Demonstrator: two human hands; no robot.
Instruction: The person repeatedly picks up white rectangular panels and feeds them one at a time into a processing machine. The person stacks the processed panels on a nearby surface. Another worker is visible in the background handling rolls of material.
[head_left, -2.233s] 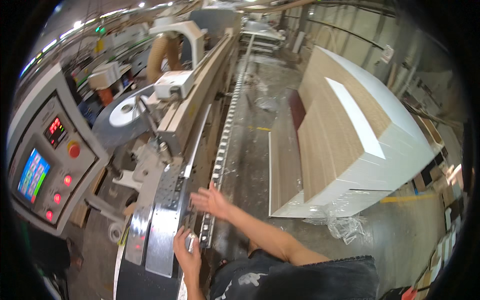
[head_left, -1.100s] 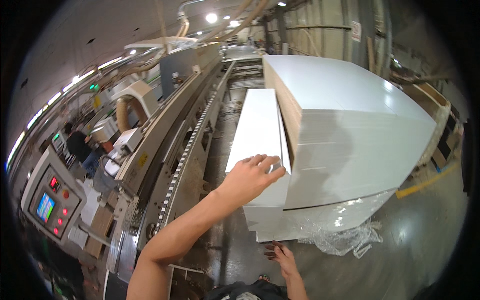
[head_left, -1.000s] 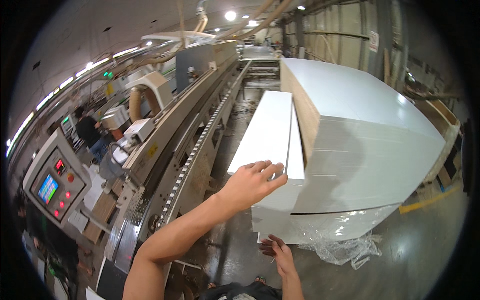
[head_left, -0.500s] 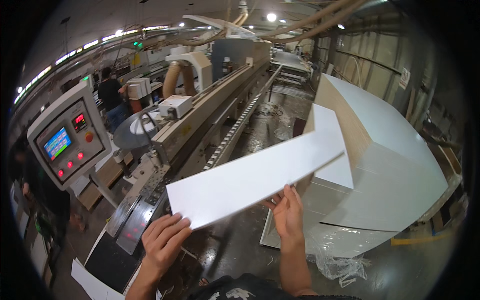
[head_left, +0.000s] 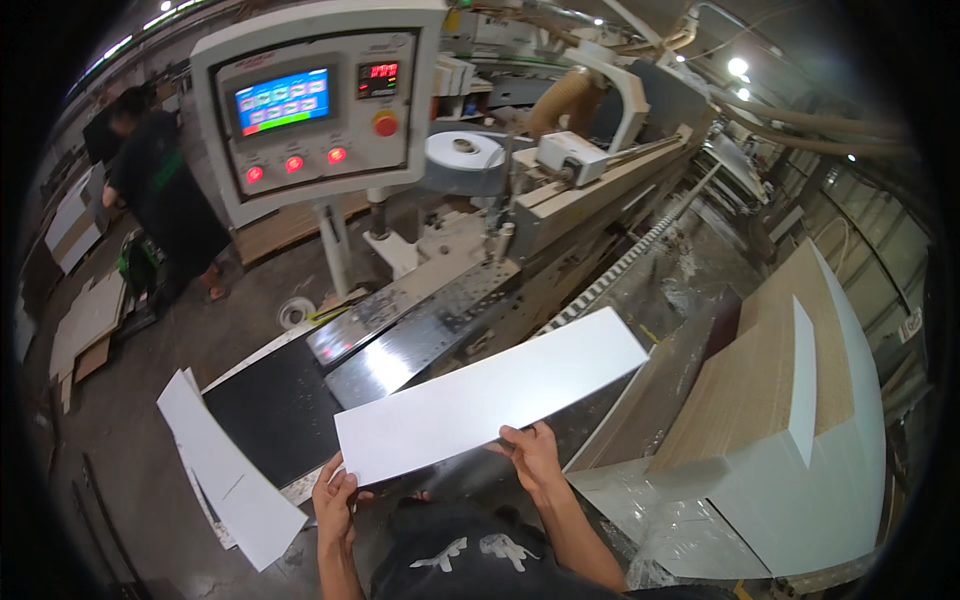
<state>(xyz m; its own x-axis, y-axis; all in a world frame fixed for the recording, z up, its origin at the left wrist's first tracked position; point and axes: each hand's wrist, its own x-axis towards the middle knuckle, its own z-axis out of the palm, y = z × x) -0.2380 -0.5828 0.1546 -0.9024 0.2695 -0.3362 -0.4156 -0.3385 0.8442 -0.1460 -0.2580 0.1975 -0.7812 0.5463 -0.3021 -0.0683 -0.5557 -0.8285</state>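
Observation:
A long white panel [head_left: 490, 395] is held out in front of me, tilted with its right end farther away. My left hand [head_left: 336, 498] grips its near left corner, thumb on the face and fingers curled beneath. Along the near long edge, right of the middle, my right hand [head_left: 532, 458] pinches the panel with the thumb on top. Just beyond the panel lies the shiny metal bed [head_left: 375, 372] of a long edge-banding machine, with a black flat surface [head_left: 275, 410] to its left.
A control box [head_left: 320, 110] with a lit screen and red buttons stands over the machine. White offcut strips [head_left: 235, 480] lie at lower left. On my right rises a tall stack of white-faced boards [head_left: 790, 470]. A person in dark clothes [head_left: 165, 190] stands far left.
My view has swung left toward the control box. The panel has come away from the board stack and now sits before the machine bed, still in both hands.

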